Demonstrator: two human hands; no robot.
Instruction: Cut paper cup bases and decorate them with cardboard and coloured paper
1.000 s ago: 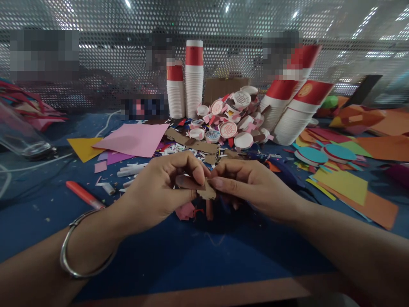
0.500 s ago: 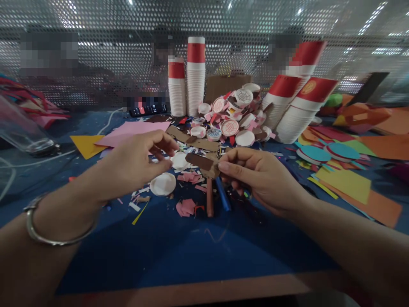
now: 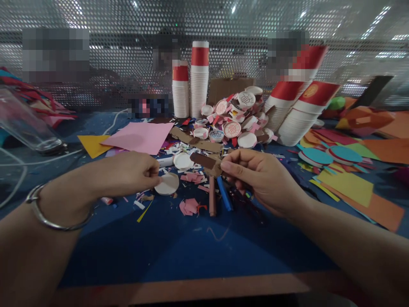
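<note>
Strip (image 3: 203,161) approx crosswise, free end L

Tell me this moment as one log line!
left hand: at edge of round white paper disc | right hand: pinching torn brown cardboard piece | nearby: pink paper scraps

A torn-edged, light-brown cardboard piece (image 3: 213,171) is pinched between the thumb and fingers of the right hand (image 3: 258,179), jutting out to the left of the fingertips. Across it a dark-brown strip (image 3: 203,161) is seen, its rounded end pointed away from the right hand and towards the left. A plain white disc (image 3: 167,184) is set just beside the left hand's (image 3: 134,172) fingertips, pale face upward; whether its near edge is gripped cannot be made out.
</note>
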